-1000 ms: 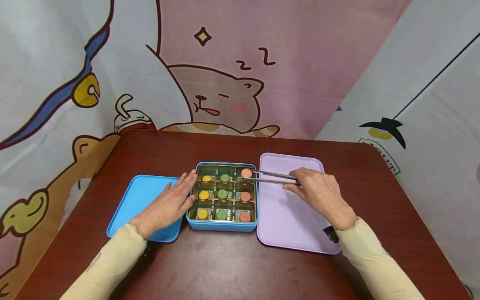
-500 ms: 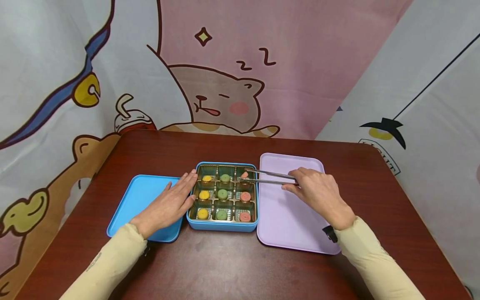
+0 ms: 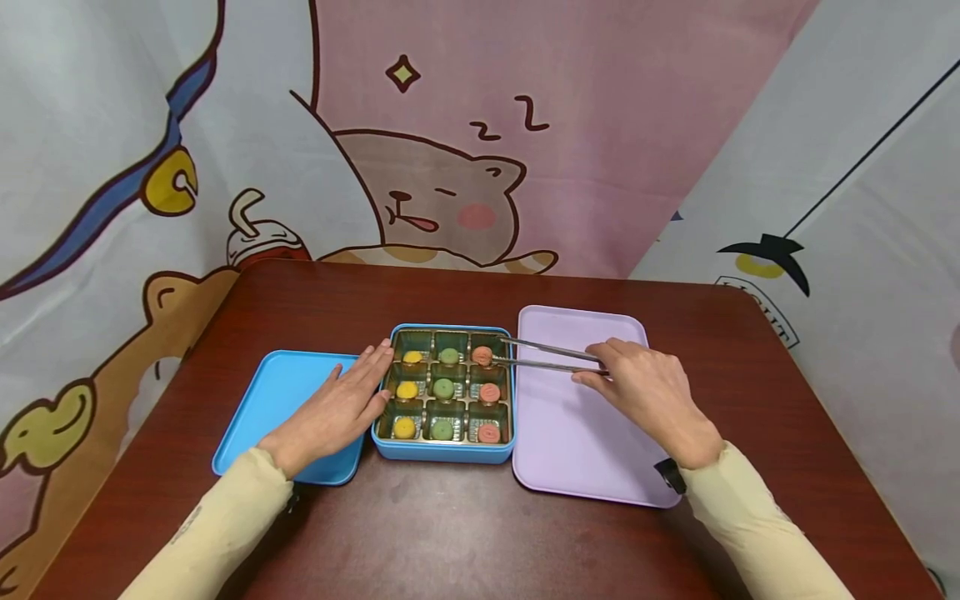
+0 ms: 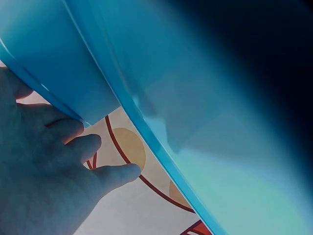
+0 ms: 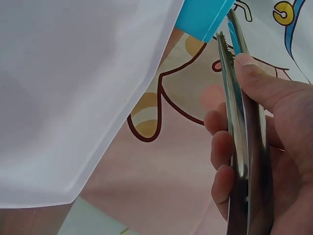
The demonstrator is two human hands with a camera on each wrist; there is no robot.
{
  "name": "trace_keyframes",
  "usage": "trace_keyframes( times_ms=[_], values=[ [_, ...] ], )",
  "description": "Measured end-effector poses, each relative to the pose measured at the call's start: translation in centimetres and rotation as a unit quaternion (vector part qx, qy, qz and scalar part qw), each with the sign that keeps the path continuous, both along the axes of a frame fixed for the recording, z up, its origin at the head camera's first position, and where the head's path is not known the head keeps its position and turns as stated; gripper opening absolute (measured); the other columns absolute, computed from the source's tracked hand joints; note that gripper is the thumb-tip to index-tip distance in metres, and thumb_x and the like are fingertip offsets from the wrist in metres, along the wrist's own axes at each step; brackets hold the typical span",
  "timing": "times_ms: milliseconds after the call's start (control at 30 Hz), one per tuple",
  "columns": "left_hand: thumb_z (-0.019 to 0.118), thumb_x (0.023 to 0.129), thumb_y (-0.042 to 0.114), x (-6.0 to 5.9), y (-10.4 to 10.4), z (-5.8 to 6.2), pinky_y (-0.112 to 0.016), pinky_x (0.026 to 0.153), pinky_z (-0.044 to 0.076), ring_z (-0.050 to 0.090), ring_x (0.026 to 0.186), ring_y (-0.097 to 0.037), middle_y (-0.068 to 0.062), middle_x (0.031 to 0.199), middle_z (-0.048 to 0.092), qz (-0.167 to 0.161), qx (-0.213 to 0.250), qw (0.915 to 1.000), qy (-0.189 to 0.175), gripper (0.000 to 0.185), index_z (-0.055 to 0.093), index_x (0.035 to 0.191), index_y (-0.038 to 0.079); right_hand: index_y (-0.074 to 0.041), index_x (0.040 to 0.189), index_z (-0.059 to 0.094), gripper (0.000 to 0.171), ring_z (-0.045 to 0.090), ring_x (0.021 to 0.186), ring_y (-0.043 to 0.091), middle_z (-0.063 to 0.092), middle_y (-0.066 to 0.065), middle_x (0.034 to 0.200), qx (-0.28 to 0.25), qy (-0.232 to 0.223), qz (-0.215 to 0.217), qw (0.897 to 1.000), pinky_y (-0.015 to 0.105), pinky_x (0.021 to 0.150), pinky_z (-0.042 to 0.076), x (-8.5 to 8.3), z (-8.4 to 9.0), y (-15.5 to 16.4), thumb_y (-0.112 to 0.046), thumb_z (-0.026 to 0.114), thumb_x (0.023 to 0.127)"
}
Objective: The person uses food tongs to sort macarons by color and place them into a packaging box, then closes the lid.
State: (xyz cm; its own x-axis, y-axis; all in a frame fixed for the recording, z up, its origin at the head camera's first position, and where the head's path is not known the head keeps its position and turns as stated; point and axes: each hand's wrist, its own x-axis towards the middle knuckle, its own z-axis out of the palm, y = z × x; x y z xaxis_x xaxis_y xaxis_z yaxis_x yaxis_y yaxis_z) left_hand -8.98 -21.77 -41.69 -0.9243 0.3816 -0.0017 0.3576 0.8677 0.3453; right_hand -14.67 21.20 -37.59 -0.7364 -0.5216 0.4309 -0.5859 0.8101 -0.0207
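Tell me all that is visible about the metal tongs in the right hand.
The tongs are long, thin and silver, metal by their shine, with two narrow arms that lie nearly level and point left. The right hand pinches them near their rear end, above the lilac tray. Their tips reach into the far right compartment of the blue box and close on a pink round sweet. In the right wrist view one arm shows a toothed edge near its tip.
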Motion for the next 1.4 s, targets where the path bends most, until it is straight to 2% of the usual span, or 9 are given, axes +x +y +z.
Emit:
trace_keyframes(
  times_ms=[233, 433, 567, 767, 967, 1033, 1200, 1400],
  values=[
    [0.044, 0.112, 0.031, 0.0, 0.0, 0.1, -0.072, 0.117, 0.021, 0.018, 0.157, -0.037, -0.011, 0.173, 0.013, 0.000, -0.003, 1.0000, 0.000, 0.064, 0.021, 0.165, 0.004, -0.011, 0.096, 0.074, 0.032, 0.059, 0.058, 0.016, 0.065, -0.005, 0.076, -0.005, 0.004, 0.001, 1.000, 0.035, 0.040, 0.042, 0.3, 0.2, 0.5, -0.038, 0.087, 0.083],
    [0.044, 0.112, 0.031, 0.0, 0.0, 0.1, -0.072, 0.117, 0.020, 0.017, 0.157, -0.037, -0.011, 0.173, 0.013, 0.000, -0.003, 1.0000, 0.000, 0.064, 0.021, 0.165, 0.004, -0.011, 0.102, 0.076, 0.038, 0.064, 0.064, 0.015, 0.071, -0.002, 0.082, -0.025, -0.008, -0.020, 0.999, 0.035, 0.044, 0.045, 0.9, 0.3, 1.5, -0.040, 0.088, 0.081],
    [0.044, 0.112, 0.032, 0.0, 0.0, 0.1, -0.072, 0.117, 0.020, 0.016, 0.157, -0.036, -0.010, 0.173, 0.013, 0.000, 0.000, 1.0000, -0.003, 0.064, 0.020, 0.165, 0.004, -0.011, 0.105, 0.076, 0.040, 0.060, 0.061, 0.014, 0.073, 0.001, 0.085, -0.044, -0.010, -0.032, 0.998, 0.033, 0.043, 0.043, 1.5, 0.4, 2.6, -0.039, 0.088, 0.080],
    [0.045, 0.112, 0.033, 0.0, 0.0, 0.1, -0.072, 0.117, 0.019, 0.016, 0.157, -0.037, -0.010, 0.173, 0.012, 0.000, -0.001, 1.0000, -0.003, 0.065, 0.020, 0.165, 0.004, -0.010, 0.107, 0.074, 0.043, 0.053, 0.060, 0.010, 0.066, -0.002, 0.079, -0.057, -0.003, -0.050, 0.997, 0.030, 0.044, 0.039, 2.5, 0.3, 4.5, -0.037, 0.090, 0.078],
    [0.045, 0.112, 0.034, 0.0, 0.0, 0.1, -0.071, 0.117, 0.019, 0.016, 0.157, -0.037, -0.010, 0.173, 0.012, 0.004, -0.003, 1.0000, -0.006, 0.066, 0.020, 0.165, 0.005, -0.008, 0.113, 0.073, 0.048, 0.061, 0.065, 0.013, 0.068, 0.000, 0.081, -0.079, 0.008, -0.069, 0.994, 0.034, 0.046, 0.045, 3.6, 0.1, 6.5, -0.036, 0.091, 0.078],
    [0.045, 0.112, 0.034, 0.0, 0.0, 0.1, -0.071, 0.117, 0.019, 0.017, 0.157, -0.037, -0.010, 0.173, 0.012, 0.004, -0.004, 1.0000, -0.006, 0.066, 0.020, 0.165, 0.005, -0.008, 0.114, 0.073, 0.048, 0.059, 0.064, 0.012, 0.068, 0.000, 0.081, -0.087, 0.015, -0.075, 0.993, 0.034, 0.046, 0.045, 3.9, 0.0, 7.1, -0.036, 0.090, 0.079],
    [0.045, 0.112, 0.034, 0.0, 0.0, 0.1, -0.072, 0.117, 0.019, 0.016, 0.157, -0.037, -0.009, 0.173, 0.012, 0.004, -0.001, 1.0000, -0.007, 0.066, 0.020, 0.165, 0.005, -0.008, 0.115, 0.073, 0.049, 0.052, 0.061, 0.012, 0.065, 0.001, 0.081, -0.104, 0.018, -0.100, 0.989, 0.033, 0.045, 0.040, 4.7, -0.2, 8.8, -0.030, 0.093, 0.076],
    [0.045, 0.112, 0.034, 0.0, 0.1, 0.1, -0.072, 0.117, 0.019, 0.016, 0.157, -0.037, -0.009, 0.173, 0.012, 0.006, -0.001, 0.9999, -0.011, 0.066, 0.020, 0.165, 0.005, -0.003, 0.118, 0.071, 0.055, 0.055, 0.061, 0.017, 0.068, 0.008, 0.085, -0.117, 0.006, -0.130, 0.985, 0.035, 0.046, 0.042, 5.4, -0.6, 10.8, -0.022, 0.095, 0.072]
  ],
)
